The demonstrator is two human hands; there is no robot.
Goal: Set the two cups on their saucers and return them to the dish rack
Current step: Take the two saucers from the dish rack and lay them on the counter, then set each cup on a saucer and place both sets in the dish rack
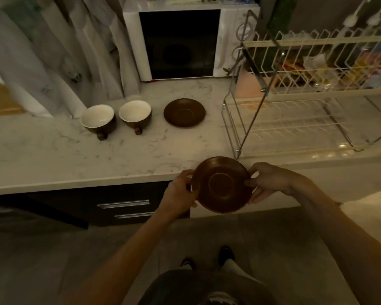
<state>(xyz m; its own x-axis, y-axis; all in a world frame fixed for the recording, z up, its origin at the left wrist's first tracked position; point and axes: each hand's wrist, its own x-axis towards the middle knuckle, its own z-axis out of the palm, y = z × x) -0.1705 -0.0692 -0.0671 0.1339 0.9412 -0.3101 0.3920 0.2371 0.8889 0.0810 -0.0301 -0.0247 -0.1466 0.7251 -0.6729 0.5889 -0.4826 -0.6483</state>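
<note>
Both hands hold a brown saucer (223,185) in the air just in front of the counter's front edge. My left hand (180,191) grips its left rim and my right hand (271,180) grips its right rim. A second brown saucer (184,112) lies flat on the marble counter (53,155). Left of it stand two brown cups with white insides, one (135,115) nearer the saucer and one (98,118) further left, handles toward me. The two-tier wire dish rack (295,119) stands at the right; its lower shelf is bare.
A white microwave (180,42) stands at the back of the counter. Grey curtains (53,51) hang at the back left. The rack's upper tier holds coloured items. Dark drawers (123,208) are under the counter. My feet show on the tiled floor below.
</note>
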